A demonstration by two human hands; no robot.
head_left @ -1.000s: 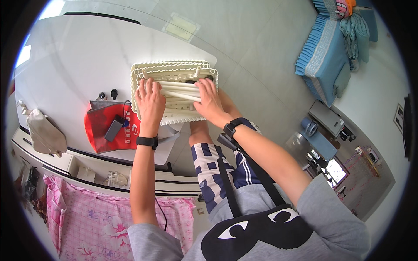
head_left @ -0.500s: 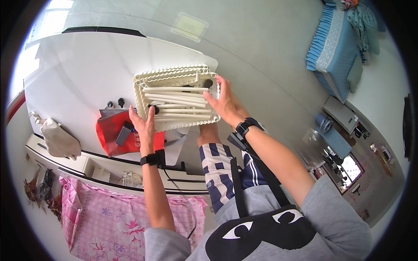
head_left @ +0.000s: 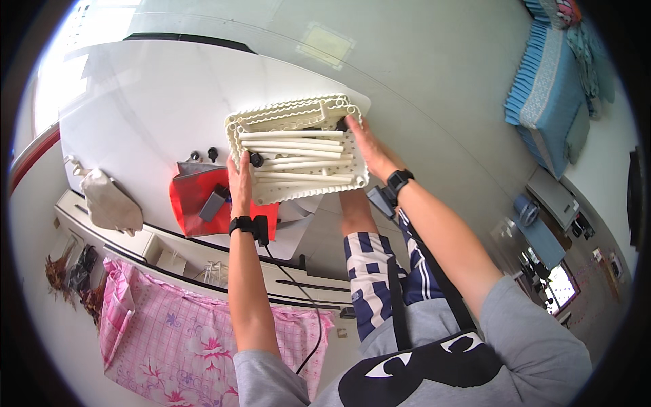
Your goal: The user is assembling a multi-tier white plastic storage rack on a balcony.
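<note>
1. Cream plastic: the perforated tray point(head_left: 298, 149) with pale tubes point(head_left: 291, 144) laid across it sits between your two hands, raised over the white desk point(head_left: 135, 115), toward 12 o'clock from your chest.
2. Your left hand point(head_left: 239, 182) presses flat against the tray's 8 o'clock edge, fingers straight, beside a small black knob point(head_left: 256, 159).
3. Your right hand point(head_left: 366, 146) grips the tray's 3 o'clock side, fingers curled over its rim.
4. At 9 o'clock of the left hand, a red bag point(head_left: 193, 203) lies on the desk with a dark grey block point(head_left: 213, 202) on it.
5. At 2 o'clock of the view, a blue bed point(head_left: 542, 95) stands well apart.
</note>
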